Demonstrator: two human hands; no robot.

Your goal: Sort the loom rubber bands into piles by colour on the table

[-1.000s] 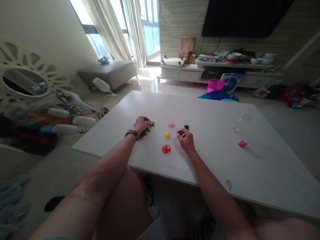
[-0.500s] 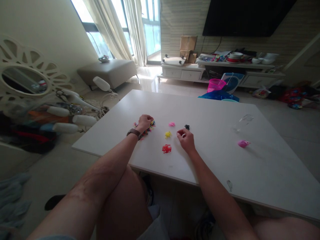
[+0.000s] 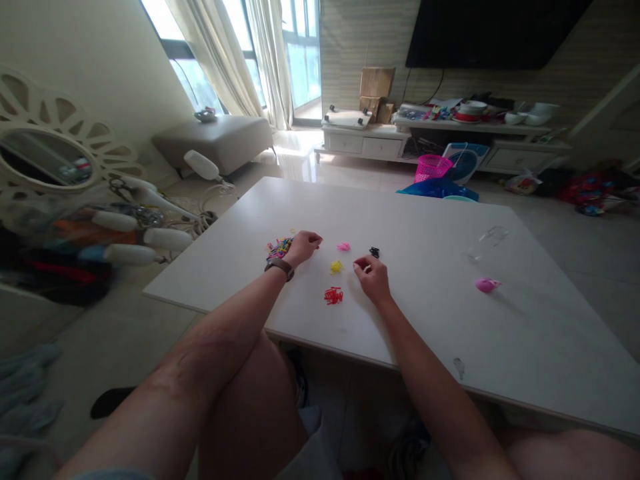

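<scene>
My left hand [image 3: 306, 246], with a watch on its wrist, is pinched closed just right of a mixed-colour pile of small bands [image 3: 280, 249]. What its fingertips hold, if anything, is too small to name. My right hand [image 3: 371, 275] rests near the table's middle, thumb and index finger pinched on something I cannot make out. Between and around the hands lie small piles: pink [image 3: 343, 247], yellow [image 3: 337, 267], red [image 3: 333, 296] and black [image 3: 375, 252].
On the right of the white table [image 3: 420, 233] are a clear container [image 3: 486, 244] and a pink object [image 3: 487, 285]. A pink basket [image 3: 432, 168] and a blue bag [image 3: 437, 191] stand beyond the far edge. White lamp arms [image 3: 170, 240] flank the left side.
My left hand has moved right, off the mixed pile and toward the pink pile, uncovering the mixed pile. My right hand has stayed in place.
</scene>
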